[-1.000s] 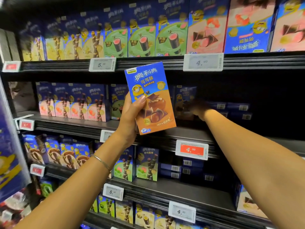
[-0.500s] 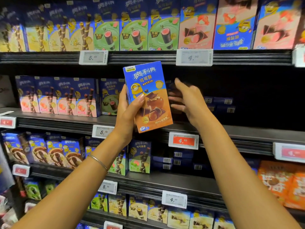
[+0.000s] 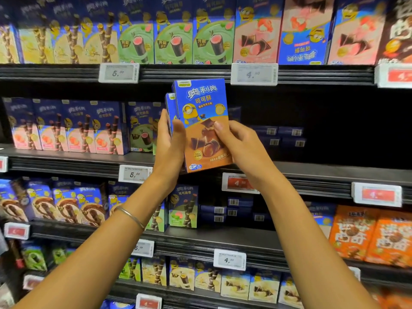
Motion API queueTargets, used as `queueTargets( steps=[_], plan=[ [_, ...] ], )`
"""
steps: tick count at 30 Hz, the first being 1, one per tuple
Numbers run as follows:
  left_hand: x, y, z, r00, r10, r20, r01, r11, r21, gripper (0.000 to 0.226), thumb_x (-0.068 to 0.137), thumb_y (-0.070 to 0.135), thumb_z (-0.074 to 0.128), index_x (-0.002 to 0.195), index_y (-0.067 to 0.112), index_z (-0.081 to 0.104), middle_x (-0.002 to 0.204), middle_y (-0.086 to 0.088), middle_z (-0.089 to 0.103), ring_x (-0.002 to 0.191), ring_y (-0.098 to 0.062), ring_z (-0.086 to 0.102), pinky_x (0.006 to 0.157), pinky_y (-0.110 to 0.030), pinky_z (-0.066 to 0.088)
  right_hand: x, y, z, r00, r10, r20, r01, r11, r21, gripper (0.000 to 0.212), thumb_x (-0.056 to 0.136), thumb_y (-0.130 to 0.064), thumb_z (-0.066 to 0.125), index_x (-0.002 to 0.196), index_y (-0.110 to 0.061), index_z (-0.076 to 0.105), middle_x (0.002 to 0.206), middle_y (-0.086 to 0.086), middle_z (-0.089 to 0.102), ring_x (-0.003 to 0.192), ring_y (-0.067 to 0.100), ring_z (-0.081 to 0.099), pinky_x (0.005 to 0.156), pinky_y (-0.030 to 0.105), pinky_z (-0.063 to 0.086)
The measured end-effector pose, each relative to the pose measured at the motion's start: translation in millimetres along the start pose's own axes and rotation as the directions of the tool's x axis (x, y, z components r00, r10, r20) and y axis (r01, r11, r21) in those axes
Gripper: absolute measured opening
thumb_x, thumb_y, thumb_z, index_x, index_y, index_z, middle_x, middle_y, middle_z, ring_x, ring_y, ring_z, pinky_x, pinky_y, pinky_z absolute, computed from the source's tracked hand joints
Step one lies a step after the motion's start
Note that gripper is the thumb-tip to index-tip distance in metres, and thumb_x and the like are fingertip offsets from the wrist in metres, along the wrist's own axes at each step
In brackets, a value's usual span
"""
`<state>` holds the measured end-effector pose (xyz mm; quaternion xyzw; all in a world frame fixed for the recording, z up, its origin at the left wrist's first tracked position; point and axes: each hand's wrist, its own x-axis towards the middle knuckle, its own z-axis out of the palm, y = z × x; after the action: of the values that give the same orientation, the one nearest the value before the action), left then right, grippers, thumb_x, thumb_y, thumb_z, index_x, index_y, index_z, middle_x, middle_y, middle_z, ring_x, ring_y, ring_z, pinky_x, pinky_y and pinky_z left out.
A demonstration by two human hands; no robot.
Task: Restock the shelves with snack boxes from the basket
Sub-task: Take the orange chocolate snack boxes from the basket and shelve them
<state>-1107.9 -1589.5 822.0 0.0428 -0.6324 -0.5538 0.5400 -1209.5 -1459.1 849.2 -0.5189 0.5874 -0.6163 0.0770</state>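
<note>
Left hand [image 3: 170,139]: wraps the left edge of the boxes, thumb on the front face, fingers curled behind; a bangle [image 3: 131,217] sits on the forearm.
Right hand [image 3: 239,144]: grips the right edge of the front box [image 3: 202,123], thumb pressed on its face near the chocolate picture.
Boxes: two are held together, upright and facing out; the second box [image 3: 169,108] shows only as a blue sliver behind the front one's left side. Both hands likely clamp them to square the pair before it goes in.
Position: the boxes hang in the air in front of the middle shelf [image 3: 312,172], lower edge about level with the shelf lip, not yet resting on it.
Target gap: the dark space right of the green box [image 3: 142,128] looks like the slot meant for them; the red price tag [image 3: 238,182] sits just below it.
Deeper in: flat-lying boxes [image 3: 283,137] with barcodes showing sit at the back of that gap, leaving room in front.
Basket: not in view.
Judgement: the placing step is under way; next the pair needs to be pushed forward and set down upright, faces out, to match the neighbouring row.
Risk: the rear box could slip, since little of it is visibly gripped.
</note>
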Motion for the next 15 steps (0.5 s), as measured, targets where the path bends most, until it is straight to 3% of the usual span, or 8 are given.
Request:
queueTargets(
  steps=[2, 4, 6, 8, 11, 13, 15],
  plan=[
    [-0.7, 1.2, 0.5, 0.999, -0.014, -0.047, 0.014, 1.0, 0.001, 0.126, 0.061, 0.101, 0.052, 0.156, 0.019, 0.04, 0.138, -0.001, 0.07, 0.121, -0.023, 0.072, 0.097, -0.046, 0.062, -1.7, -0.6, 0.7, 1.0, -0.014, -0.006, 0.014, 1.0, -0.01, 0.035, 0.101, -0.045, 0.055, 0.121, -0.018, 0.065, 0.11, -0.003, 0.075, 0.096, 0.013, 0.075, 0.083, 0.03, 0.061],
    [2.5, -1.9, -0.6, 0.993, -0.014, -0.114, 0.015, 1.0, 0.008, 0.097, 0.082, 0.089, 0.051, 0.147, 0.018, 0.048, 0.127, 0.002, 0.075, 0.111, -0.018, 0.076, 0.084, -0.035, 0.065, -3.0, -0.4, -1.5, 1.0, -0.006, 0.005, 0.006, 1.0, 0.001, 0.034, 0.1, -0.045, 0.056, 0.118, -0.018, 0.067, 0.108, -0.002, 0.076, 0.094, 0.014, 0.076, 0.084, 0.032, 0.062],
    [7.6, -4.9, -2.7, 0.986, -0.013, -0.166, 0.018, 0.999, 0.03, 0.071, 0.097, 0.068, 0.054, 0.147, 0.018, 0.048, 0.132, 0.0, 0.072, 0.112, -0.017, 0.076, 0.088, -0.041, 0.065, -1.8, 1.4, -8.7, 0.999, 0.029, 0.029, -0.03, 0.999, 0.035, 0.034, 0.1, -0.044, 0.057, 0.119, -0.017, 0.067, 0.109, 0.0, 0.077, 0.095, 0.017, 0.076, 0.086, 0.037, 0.061],
    [12.0, -6.8, -6.3, 0.981, -0.007, -0.193, 0.017, 0.999, 0.049, 0.068, 0.098, 0.059, 0.059, 0.15, 0.018, 0.045, 0.139, -0.003, 0.068, 0.113, -0.016, 0.075, 0.088, -0.04, 0.065, 1.8, 6.9, -23.5, 0.998, 0.058, 0.04, -0.06, 0.997, 0.053, 0.033, 0.1, -0.04, 0.058, 0.12, -0.015, 0.066, 0.11, 0.004, 0.076, 0.097, 0.023, 0.076, 0.086, 0.042, 0.061],
    [15.2, -8.1, -11.2, 0.976, 0.01, -0.219, 0.005, 0.998, 0.069, 0.06, 0.105, 0.046, 0.059, 0.154, 0.018, 0.041, 0.136, 0.0, 0.068, 0.1, -0.008, 0.078, 0.07, -0.021, 0.061, 10.5, 21.3, -56.3, 0.995, 0.104, -0.002, -0.104, 0.994, 0.026, 0.028, 0.1, -0.037, 0.061, 0.118, -0.015, 0.066, 0.109, 0.007, 0.077, 0.095, 0.025, 0.076, 0.081, 0.041, 0.062],
    [16.2, -8.5, -12.5, 0.972, 0.003, -0.233, 0.015, 0.997, 0.073, 0.058, 0.106, 0.045, 0.058, 0.154, 0.018, 0.041, 0.136, -0.001, 0.068, 0.101, -0.008, 0.078, 0.071, -0.019, 0.06, 22.2, 34.7, -78.8, 0.985, 0.152, -0.076, -0.151, 0.988, 0.02, 0.025, 0.1, -0.033, 0.061, 0.115, -0.014, 0.065, 0.108, 0.01, 0.077, 0.09, 0.022, 0.076, 0.074, 0.035, 0.062],
    [17.2, -7.8, -10.6, 0.97, -0.006, -0.242, 0.022, 0.998, 0.066, 0.055, 0.106, 0.045, 0.057, 0.152, 0.018, 0.042, 0.134, 0.0, 0.069, 0.1, -0.008, 0.078, 0.07, -0.018, 0.06, 39.9, 52.9, -98.8, 0.958, 0.22, -0.183, -0.225, 0.974, -0.009, 0.026, 0.099, -0.029, 0.062, 0.117, -0.011, 0.062, 0.11, 0.012, 0.075, 0.092, 0.022, 0.076, 0.077, 0.038, 0.062]
  ],
)
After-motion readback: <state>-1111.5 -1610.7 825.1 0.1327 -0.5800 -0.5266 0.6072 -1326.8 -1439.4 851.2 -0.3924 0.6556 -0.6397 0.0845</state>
